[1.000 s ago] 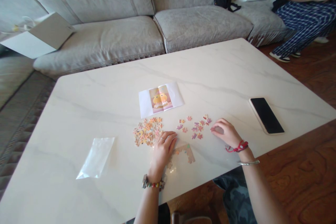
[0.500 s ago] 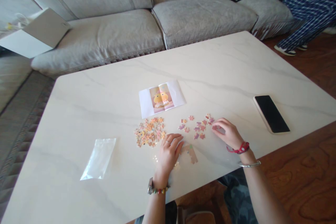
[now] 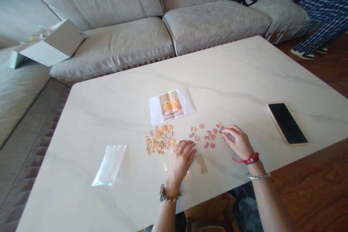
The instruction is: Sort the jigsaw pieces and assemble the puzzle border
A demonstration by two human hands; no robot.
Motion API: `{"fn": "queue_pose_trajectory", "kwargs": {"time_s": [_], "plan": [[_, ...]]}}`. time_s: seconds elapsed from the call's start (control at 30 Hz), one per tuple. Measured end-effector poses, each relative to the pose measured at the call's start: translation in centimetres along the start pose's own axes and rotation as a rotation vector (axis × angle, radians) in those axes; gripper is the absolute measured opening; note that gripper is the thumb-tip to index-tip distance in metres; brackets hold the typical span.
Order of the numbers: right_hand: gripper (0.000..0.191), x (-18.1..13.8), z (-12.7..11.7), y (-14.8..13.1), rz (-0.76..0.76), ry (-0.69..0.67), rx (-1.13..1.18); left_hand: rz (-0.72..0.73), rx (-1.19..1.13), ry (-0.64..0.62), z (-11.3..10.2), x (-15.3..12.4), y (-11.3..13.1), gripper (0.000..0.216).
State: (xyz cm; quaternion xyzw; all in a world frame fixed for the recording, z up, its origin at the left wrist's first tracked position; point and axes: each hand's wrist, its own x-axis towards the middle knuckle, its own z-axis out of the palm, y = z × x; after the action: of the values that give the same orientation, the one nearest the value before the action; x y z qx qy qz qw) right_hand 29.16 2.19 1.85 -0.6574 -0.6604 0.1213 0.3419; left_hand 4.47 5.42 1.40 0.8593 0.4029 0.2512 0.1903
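My right hand (image 3: pixel 238 140) is at the right end of a loose group of pink and purple puzzle pieces (image 3: pixel 209 135), its thumb and fingertips pinched on a small puzzle piece (image 3: pixel 220 130). My left hand (image 3: pixel 181 159) lies low over the table, fingers loosely bent and apart, with nothing visible in it. Just right of its thumb is a small joined strip of puzzle pieces (image 3: pixel 201 164), partly hidden by the hand. Beyond my left hand spreads a denser pile of orange, yellow and pink puzzle pieces (image 3: pixel 160 139).
A creased picture sheet (image 3: pixel 155 110) lies behind the pieces. On the white table (image 3: pixel 114 101) are a clear plastic bag (image 3: pixel 110 165) at left and a phone (image 3: pixel 287 123) at right. Behind stands a grey sofa (image 3: pixel 116 40); a person in checked trousers (image 3: pixel 318 14) is at far right.
My right hand's fingertips have come to a piece at the right end of the loose group. The left hand stays beside the joined strip. The whole view has shifted slightly.
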Motion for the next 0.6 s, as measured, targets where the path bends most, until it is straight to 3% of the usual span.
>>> {"fn": "queue_pose_trajectory", "kwargs": {"time_s": [0.33, 0.6], "plan": [[0.012, 3.7, -1.7, 1.2, 0.003, -0.112, -0.062, 0.029, 0.073, -0.018, -1.5, 3.8, -0.4, 0.016], [0.012, 1.8, -1.7, 2.0, 0.039, -0.146, -0.046, -0.088, 0.037, 0.034, -0.9, 1.8, -2.6, 0.019]]}}
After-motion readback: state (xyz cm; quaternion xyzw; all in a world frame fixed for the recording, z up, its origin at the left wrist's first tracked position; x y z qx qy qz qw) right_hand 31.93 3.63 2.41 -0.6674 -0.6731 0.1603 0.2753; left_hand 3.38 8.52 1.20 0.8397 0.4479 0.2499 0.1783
